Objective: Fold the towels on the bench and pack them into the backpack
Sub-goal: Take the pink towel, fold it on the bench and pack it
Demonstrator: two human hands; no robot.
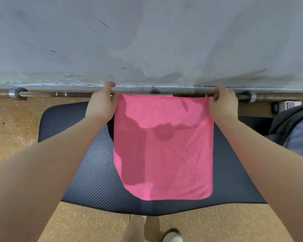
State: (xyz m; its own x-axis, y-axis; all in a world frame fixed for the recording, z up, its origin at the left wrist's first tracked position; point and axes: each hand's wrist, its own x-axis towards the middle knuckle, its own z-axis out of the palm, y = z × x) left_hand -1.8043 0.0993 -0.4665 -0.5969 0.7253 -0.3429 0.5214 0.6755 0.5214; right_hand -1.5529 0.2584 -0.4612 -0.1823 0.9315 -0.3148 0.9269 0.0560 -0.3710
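Note:
A pink towel (pixel 164 154) hangs spread out flat in front of me, above the black padded bench (pixel 87 168). My left hand (pixel 101 103) pinches its top left corner and my right hand (pixel 222 105) pinches its top right corner. The towel's lower edge reaches close to the bench's near edge. Shadows of my arms and head fall across the cloth. A dark backpack (pixel 287 123) with a grey-blue part sits at the right end of the bench, partly cut off by the frame.
A steel barbell (pixel 42 94) lies on the floor along the foot of the grey wall (pixel 147 41), just beyond the bench. Tan speckled floor (pixel 10 128) surrounds the bench. My shoe (pixel 172 237) shows at the bottom.

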